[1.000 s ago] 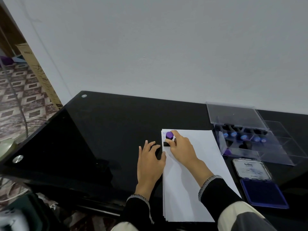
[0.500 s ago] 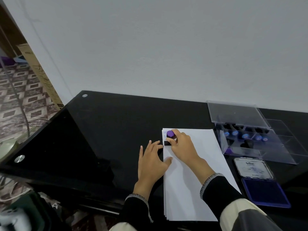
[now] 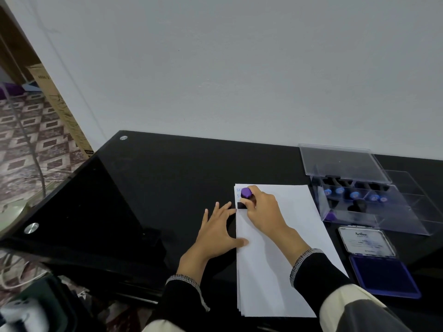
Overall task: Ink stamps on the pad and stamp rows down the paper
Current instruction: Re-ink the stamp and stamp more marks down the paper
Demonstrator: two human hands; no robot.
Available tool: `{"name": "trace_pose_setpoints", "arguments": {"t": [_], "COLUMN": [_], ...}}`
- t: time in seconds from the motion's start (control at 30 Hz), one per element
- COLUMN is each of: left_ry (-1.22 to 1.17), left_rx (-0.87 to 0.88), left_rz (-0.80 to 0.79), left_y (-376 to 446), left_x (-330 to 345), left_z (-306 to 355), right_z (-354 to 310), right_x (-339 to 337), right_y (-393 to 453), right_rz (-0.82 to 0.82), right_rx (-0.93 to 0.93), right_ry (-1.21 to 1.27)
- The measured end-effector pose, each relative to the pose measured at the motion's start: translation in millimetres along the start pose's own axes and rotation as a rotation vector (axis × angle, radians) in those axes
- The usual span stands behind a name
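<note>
One upright stamp (image 3: pixel 246 197), black base on paper (image 3: pixel 275 259).

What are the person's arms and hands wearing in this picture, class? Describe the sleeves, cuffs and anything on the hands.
Both hands are bare: no gloves, rings or watch show on the left hand or the right hand. Each arm wears a black long sleeve ending in a narrow grey-and-white ribbed knit cuff. Nearer the camera, the sleeves change to cream fabric, with a grey panel on the right arm.

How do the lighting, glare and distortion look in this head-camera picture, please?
Head view: soft, even light; the glossy black table mirrors the wall faintly; wide-angle bending curves the left edge; the paper reads near-white; the right hand and purple stamp look slightly soft.
</note>
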State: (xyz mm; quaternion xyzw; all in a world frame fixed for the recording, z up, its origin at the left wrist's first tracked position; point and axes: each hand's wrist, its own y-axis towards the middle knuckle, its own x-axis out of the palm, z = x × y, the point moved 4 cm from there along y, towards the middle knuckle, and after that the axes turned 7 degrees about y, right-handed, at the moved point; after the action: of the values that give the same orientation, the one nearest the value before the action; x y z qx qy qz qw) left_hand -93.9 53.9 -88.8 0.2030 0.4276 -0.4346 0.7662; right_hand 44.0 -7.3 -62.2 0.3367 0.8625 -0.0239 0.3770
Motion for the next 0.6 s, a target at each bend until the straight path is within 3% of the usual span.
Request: {"name": "trace_pose_setpoints", "arguments": {"t": [0.4,0.6], "left_ry": [-0.016,-0.027], "left_rx": [-0.010,-0.009], "left_rz": [-0.019,-0.023], "left_y": [0,0], "left_x": [0,1], "left_z": [2,1], "right_z": [5,2], "right_x": [5,0], "right_y": [-5,12], "right_rz": [0.059,-0.030], "right_rx": [-0.005,0.015], "right_ry": [-0.015,-0.027]}}
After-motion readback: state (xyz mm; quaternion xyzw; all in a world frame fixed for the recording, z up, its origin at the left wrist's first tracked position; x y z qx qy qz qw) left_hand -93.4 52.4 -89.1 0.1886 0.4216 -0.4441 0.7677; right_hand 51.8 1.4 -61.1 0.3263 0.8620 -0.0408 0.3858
